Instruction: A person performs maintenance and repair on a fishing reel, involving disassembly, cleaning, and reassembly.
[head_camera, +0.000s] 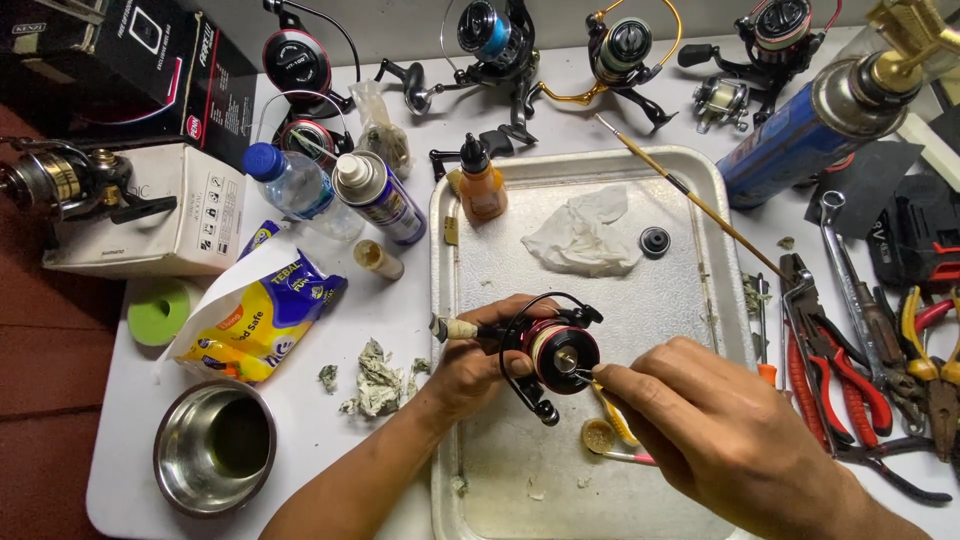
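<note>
Over the dented metal tray (700, 200), left hand (470, 365) grips the black-and-red spinning reel (555, 350); right hand (690, 420) pinches a thin yellow-handled tool (610, 405) at the spool. Keep reel steady, strokes light.

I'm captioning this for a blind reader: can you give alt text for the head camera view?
Over a metal tray, the left hand holds a red and black spinning reel while the right hand touches a thin tool to its spool. Around the tray lie more reels, pliers, spray cans and a steel bowl.
</note>
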